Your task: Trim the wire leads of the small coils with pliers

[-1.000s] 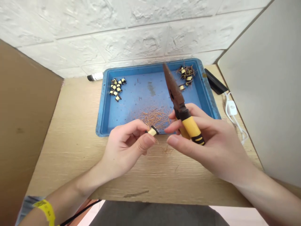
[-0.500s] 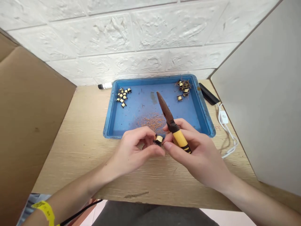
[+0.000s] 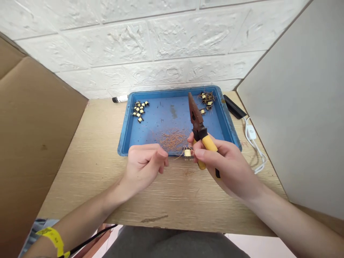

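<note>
I'm gripping the rusty yellow-handled needle-nose pliers [image 3: 195,114] firmly in my right hand [image 3: 227,165], with my left hand [image 3: 143,165] loosely curled and empty near the small yellow-wrapped pin-legged coil [image 3: 187,153].

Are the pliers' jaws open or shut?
Shut: the tips of the pliers meet with no gap showing, as the right hand holds them.

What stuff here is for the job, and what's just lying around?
For the job:
yellow-handled pliers in the right hand
small wired coil
heaped coils
snipped wires
blue tray

Just lying around:
white-and-black pen
black case
white cord with switch
</note>
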Available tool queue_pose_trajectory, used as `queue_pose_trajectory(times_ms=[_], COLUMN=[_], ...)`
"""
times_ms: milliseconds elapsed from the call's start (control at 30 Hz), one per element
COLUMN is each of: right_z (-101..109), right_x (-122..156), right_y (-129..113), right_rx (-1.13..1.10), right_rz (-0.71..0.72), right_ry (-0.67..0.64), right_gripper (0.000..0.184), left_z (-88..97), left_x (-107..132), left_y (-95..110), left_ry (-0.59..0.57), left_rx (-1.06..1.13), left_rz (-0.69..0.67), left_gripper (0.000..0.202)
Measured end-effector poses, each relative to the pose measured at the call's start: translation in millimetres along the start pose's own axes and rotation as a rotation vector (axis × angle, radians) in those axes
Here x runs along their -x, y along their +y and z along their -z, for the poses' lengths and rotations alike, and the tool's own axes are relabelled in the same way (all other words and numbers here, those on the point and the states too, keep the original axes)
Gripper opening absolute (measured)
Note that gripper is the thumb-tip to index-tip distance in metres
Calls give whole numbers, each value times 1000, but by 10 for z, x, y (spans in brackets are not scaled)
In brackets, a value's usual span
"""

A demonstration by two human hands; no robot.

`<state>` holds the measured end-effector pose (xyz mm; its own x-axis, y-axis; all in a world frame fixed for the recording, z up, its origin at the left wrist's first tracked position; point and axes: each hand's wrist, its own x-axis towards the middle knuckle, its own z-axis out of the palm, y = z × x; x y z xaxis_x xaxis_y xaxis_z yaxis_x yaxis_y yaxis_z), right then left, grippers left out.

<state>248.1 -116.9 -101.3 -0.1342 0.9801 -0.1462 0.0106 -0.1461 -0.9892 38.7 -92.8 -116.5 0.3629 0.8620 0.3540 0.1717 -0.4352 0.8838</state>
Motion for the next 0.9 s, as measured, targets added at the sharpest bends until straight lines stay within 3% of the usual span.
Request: queue_pose_trajectory(times_ms=[100, 267, 367, 600, 767, 900], right_z=[-9, -28, -36, -67, -55, -34], right_x=[-5, 9, 24, 30, 38, 11], right_y=[-10, -52, -75, -88, -94, -88], right_rx=[1, 56, 108, 202, 241, 273], right_rz=[6, 24, 36, 69, 70, 94], right_ry=[-32, -85, -82, -10, 63, 92], right_gripper=[27, 23, 20, 15, 4, 6], left_z=[-28, -78, -82, -78, -90, -105], left_x=[-24, -34, -23, 0, -2, 17], left_y=[-14, 58, 106, 109, 106, 93], left_ry=[-14, -123, -141, -102, -59, -54], left_rx=[34, 199, 251, 306, 287, 293], left_rz=[24, 207, 249, 330, 318, 301], left_gripper=[64, 22, 9, 10, 16, 15])
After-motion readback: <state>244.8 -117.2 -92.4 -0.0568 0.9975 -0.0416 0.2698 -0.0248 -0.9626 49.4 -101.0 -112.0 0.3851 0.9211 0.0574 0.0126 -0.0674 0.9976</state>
